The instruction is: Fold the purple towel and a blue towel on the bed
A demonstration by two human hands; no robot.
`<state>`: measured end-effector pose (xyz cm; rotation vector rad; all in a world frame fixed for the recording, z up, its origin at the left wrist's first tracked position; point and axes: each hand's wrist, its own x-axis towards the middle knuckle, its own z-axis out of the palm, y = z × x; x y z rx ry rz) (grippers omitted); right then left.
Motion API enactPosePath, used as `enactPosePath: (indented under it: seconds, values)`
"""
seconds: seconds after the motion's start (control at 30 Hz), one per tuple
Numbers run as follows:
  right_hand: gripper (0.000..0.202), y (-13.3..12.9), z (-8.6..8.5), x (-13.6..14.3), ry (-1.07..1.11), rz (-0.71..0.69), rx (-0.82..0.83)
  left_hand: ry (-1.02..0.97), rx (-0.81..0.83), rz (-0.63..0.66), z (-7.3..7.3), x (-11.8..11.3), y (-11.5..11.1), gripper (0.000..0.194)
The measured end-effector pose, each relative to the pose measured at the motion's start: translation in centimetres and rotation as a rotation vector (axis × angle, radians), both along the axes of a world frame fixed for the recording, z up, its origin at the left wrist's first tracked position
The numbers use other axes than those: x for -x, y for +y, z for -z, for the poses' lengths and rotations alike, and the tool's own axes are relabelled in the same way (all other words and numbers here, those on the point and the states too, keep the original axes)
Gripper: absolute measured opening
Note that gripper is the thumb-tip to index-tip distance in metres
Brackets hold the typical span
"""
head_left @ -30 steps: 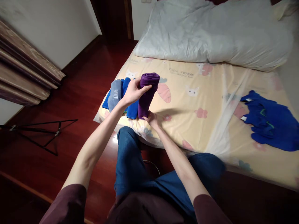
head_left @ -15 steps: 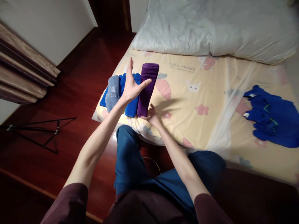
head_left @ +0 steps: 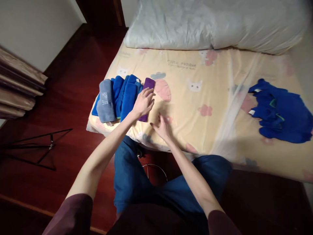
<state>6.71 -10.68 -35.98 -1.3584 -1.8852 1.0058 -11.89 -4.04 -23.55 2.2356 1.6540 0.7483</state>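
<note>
While the left hand (head_left: 143,103) rests, fingers loosely spread, on the purple cloth (head_left: 149,83) beside folded blue cloth (head_left: 128,99) on the bed (head_left: 183,107), the right hand (head_left: 162,128) is near, thumb and fingers apart.

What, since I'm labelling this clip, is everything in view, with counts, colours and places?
Purple cloth: one, purple, folded, right end of the row
Blue cloths: several, blue, folded, in the row; count unclear
Lettered cloth: one, grey-blue, near the row's left end
Clothes: count unclear, blue, bed's right side
Bed: one, yellow, printed, centre to right
Bedding: one bulky piece, pale grey, bed's far side
Curtain: one, beige and brown, left
Stand: one, black, floor at left
Door: one, dark, top left
Floor: one, dark red
Wall: grey, upper left
Left grip: one, bare, over the purple cloth
Right grip: one, bare, beside it
Sleeves: two, maroon, bottom
Trouser legs: two, blue, bottom
</note>
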Motion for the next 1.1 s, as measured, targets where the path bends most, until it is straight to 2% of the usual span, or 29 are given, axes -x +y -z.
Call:
enactPosePath:
  seconds: [0.03, 0.13, 0.23, 0.3, 0.4, 0.5, 0.57, 0.63, 0.7, 0.77, 0.83, 0.87, 0.9, 0.97, 1.03, 1.1]
  values:
    - [0.091, -0.1, 0.1, 1.0, 0.035, 0.020, 0.013, 0.090, 0.058, 0.033, 0.9, -0.5, 1.0, 0.050]
    - [0.090, -0.2, 0.7, 4.6, 0.138, -0.033, 0.058, 0.291, 0.174, 0.071, 3.8, -2.0, 4.2, 0.055]
    - [0.086, 0.1, 1.8, 7.7, 0.166, -0.092, 0.055, 0.389, 0.248, 0.026, 6.4, -2.4, 7.1, 0.065]
    - [0.083, 0.4, 2.4, 9.2, 0.170, -0.141, 0.031, 0.428, 0.294, -0.040, 7.6, -1.9, 8.5, 0.071]
    - [0.080, 0.7, 3.0, 10.8, 0.182, -0.187, 0.020, 0.446, 0.319, -0.135, 8.3, -0.5, 9.6, 0.075]
    - [0.080, 1.3, 2.9, 12.0, 0.180, -0.199, 0.026, 0.409, 0.317, -0.188, 8.4, 0.5, 9.8, 0.069]
    - [0.081, 1.9, 2.5, 12.0, 0.175, -0.225, 0.022, 0.382, 0.295, -0.208, 8.5, 1.0, 9.6, 0.064]
    - [0.080, 2.4, 1.7, 10.6, 0.171, -0.284, 0.006, 0.381, 0.241, -0.218, 8.6, 1.4, 9.6, 0.063]
    - [0.075, 2.7, 0.6, 7.3, 0.170, -0.339, -0.030, 0.375, 0.177, -0.201, 8.7, 1.8, 9.7, 0.066]
    - [0.064, 2.7, -0.4, 1.7, 0.158, -0.316, -0.085, 0.346, 0.140, -0.195, 8.4, 1.7, 9.6, 0.066]
    - [0.047, 2.8, -0.9, -6.0, 0.101, -0.146, -0.138, 0.310, 0.082, -0.145, 8.0, 0.9, 8.3, 0.064]
    - [0.039, 3.0, -0.9, -10.3, 0.055, -0.044, -0.170, 0.293, 0.044, -0.102, 7.8, 0.3, 6.9, 0.064]
    - [0.036, 3.4, -0.9, -14.9, -0.005, 0.070, -0.167, 0.281, 0.016, -0.053, 7.6, -0.5, 4.9, 0.064]
    - [0.033, 4.6, -0.6, -24.3, -0.078, 0.385, -0.136, 0.225, 0.021, 0.021, 7.6, -2.5, -0.7, 0.073]
    - [0.036, 5.9, -0.7, -33.2, -0.171, 0.702, -0.031, 0.122, 0.069, 0.134, 7.9, -4.7, -8.3, 0.089]
    - [0.042, 7.0, -1.2, -40.9, -0.325, 0.886, -0.051, 0.029, 0.125, 0.238, 8.1, -6.7, -16.3, 0.103]
